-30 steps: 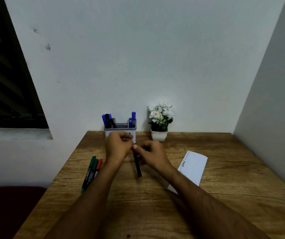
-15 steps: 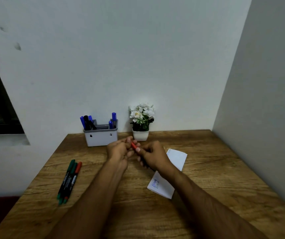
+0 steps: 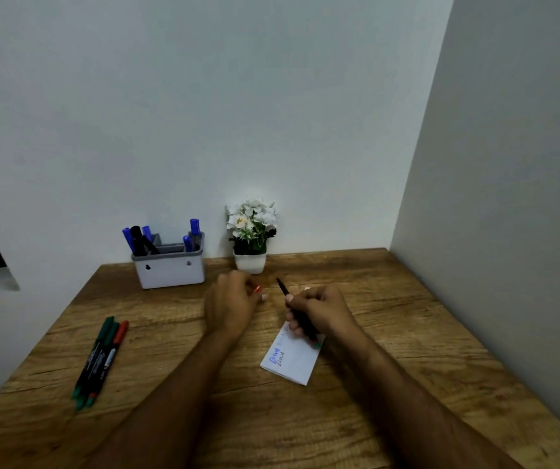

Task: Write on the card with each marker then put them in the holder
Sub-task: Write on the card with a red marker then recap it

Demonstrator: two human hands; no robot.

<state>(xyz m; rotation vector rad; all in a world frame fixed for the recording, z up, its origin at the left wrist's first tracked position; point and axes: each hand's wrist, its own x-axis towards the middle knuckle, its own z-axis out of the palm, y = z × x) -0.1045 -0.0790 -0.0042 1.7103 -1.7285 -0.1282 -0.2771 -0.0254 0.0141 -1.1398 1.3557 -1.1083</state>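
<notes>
From the head view, the right hand point(image 3: 322, 308) grips an uncapped marker point(image 3: 297, 314) with fingers and thumb curled round its black barrel; the barrel's long axis runs diagonally, the bare tip pointing up and away to the left, the tail end low toward the wrist and lying over the card point(image 3: 290, 362). The left hand point(image 3: 231, 299) is curled, pinching what looks like the red cap point(image 3: 257, 288) between thumb and fingertips, just beside the marker's tip but apart from it. The card lies on the table point(image 3: 407, 333) directly under and nearer the person than the right hand, its long axis slanting from far right to near left, with blue and dark writing at its near left end. That is the relation the next move turns on: the tip points away from the card, so I judge that the right hand must swing the marker over and bring the tip down onto the bare part of the card below it. The right hand is clearly the nearer one; the left is well to the side. The holder point(image 3: 170, 270), already carrying blue and black markers, stands at the far left against the wall, beside a small potted plant point(image 3: 251, 231). Three capped markers point(image 3: 101, 358) lie together near the table's left edge, well apart from both hands.
</notes>
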